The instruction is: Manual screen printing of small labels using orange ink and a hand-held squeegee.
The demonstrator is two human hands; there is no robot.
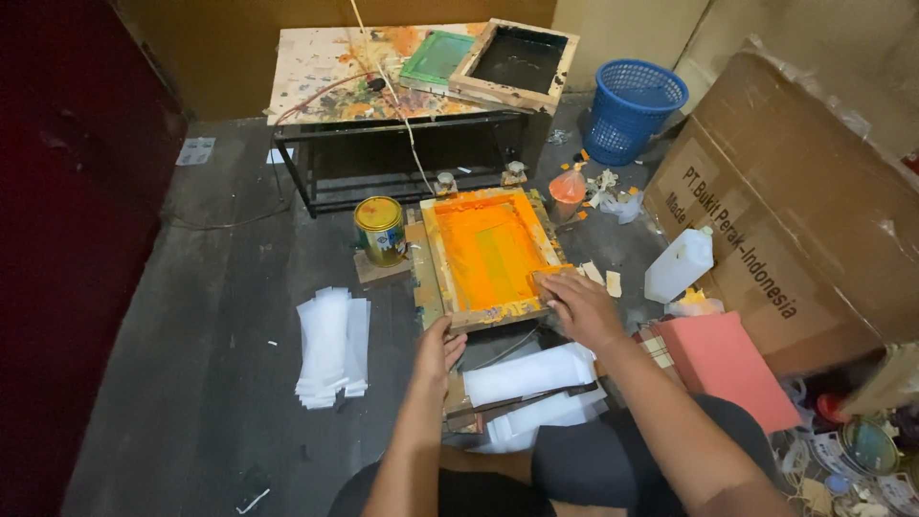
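Fingers of the left hand [438, 347] curl over the near edge of the orange-inked screen frame [488, 254] at centre frame; right of it, the right hand [578, 304] presses a squeegee [548, 275], fingers together, flat on the lower right corner.

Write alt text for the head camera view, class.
A seated person's left hand grips the near edge of a wooden screen-printing frame coated in orange ink, while the right hand rests on its near right corner. A yellow tin stands beside it.
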